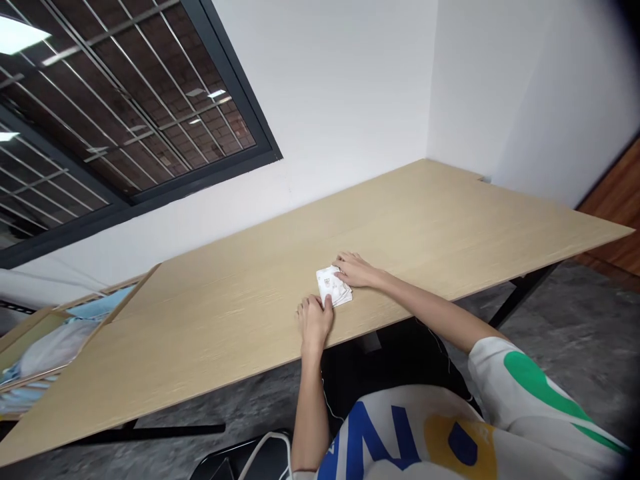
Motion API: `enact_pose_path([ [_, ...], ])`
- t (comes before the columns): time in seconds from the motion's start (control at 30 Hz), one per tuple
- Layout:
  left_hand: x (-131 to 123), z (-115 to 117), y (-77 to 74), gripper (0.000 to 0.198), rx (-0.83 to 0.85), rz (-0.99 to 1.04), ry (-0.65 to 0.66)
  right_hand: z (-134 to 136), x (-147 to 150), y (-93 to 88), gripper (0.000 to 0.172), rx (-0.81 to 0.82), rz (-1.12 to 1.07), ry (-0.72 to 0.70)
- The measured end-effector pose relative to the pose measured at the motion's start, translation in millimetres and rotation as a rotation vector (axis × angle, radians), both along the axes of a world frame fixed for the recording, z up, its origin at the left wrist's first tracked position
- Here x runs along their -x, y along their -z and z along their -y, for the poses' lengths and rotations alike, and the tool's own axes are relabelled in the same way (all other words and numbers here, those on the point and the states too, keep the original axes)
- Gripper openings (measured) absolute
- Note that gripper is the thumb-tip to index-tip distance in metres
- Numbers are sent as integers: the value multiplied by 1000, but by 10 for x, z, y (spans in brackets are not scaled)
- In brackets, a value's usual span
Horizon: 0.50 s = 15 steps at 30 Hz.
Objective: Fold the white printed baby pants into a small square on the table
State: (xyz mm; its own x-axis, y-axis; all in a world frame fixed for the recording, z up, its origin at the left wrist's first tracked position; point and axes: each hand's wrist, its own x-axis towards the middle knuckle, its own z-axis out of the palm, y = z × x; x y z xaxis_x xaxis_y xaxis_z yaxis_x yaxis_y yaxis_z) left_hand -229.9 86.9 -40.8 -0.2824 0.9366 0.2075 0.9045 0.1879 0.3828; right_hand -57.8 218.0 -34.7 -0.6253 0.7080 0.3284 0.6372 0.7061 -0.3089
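Two bare hands work on one white folded sheet (332, 285), which lies on the table near its front edge. The left hand (314, 321) has its thumb on the sheet's near left corner, with the fingers bent and resting on the table just beside it. The right hand (356, 270) has its thumb on the sheet's right side, with the fingers bent past its far corner. Both hands are narrow rather than spread; whether they pinch the sheet or only press it, I cannot tell. The sheet shows several layers at its lower right corner, too close together to count, and small printed marks too fine to read.

There is one table (225, 313), pale and wood-coloured, with two dark legs (525, 293) visible beneath. One shirt (410, 433) is in view below, white with blue, yellow and green shapes; a large blue letter looks like an N, though folds hide part of the print.

At the table's left end stands one open wooden box (45, 330). In it are a light blue cloth (100, 304) and one white bundle (57, 347), its material unclear. Low in front is one black object (215, 463) with a white band over it. Behind the table, one dark-framed window (205, 180) has metal bars, with brickwork beyond.
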Motion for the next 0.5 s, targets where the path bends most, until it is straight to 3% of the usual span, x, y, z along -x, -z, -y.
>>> enact_pose_path([
  [0.13, -106, -33, -15, 22, 8, 43, 59, 41, -74, -47, 24, 30, 22, -1],
  [0.27, -313, 31, -48, 18, 15, 132, 189, 229, -366, -143, 17, 72, 5, -14],
  [0.4, -659, 198, -82, 18, 26, 234, 351, 656, -897, -296, 14, 174, -126, 71],
  [0.5, -972, 356, -109, 18, 49, 424, 580, 1101, -1414, -411, 21, 259, -257, 176],
])
